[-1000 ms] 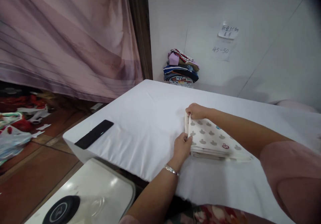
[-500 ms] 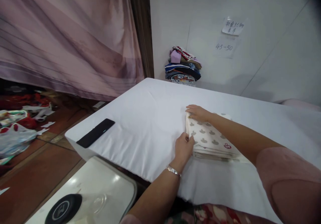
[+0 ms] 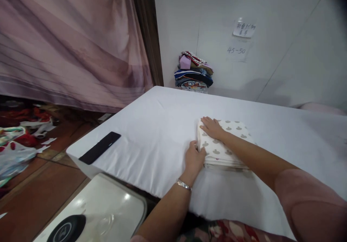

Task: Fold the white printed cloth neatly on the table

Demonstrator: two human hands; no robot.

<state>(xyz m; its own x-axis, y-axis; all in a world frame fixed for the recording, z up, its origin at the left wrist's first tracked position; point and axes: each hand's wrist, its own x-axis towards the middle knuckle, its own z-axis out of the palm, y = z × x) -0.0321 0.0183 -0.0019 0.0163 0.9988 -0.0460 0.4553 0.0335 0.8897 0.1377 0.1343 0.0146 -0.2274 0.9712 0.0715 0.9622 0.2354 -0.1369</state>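
Observation:
A folded white cloth (image 3: 225, 148) printed with grey shapes lies in layers on the white-covered table. My right hand (image 3: 213, 127) rests flat on its top near the far left corner, fingers stretched out. At the near left corner is my left hand (image 3: 194, 159), a bracelet on its wrist. Its thumb touches the cloth's edge, and a gap shows between thumb and fingers. My right forearm hides part of the cloth's right side.
A black phone-like slab (image 3: 100, 148) lies at the table's left end. Beyond the far edge stands a stack of folded clothes (image 3: 193, 72). A white surface with a round black object (image 3: 67, 229) is at the lower left. Bags (image 3: 17, 155) lie on the floor.
My right hand has shifted from the cloth's far left edge to lie flat on top. My left thumb and fingers have parted. The view has turned slightly.

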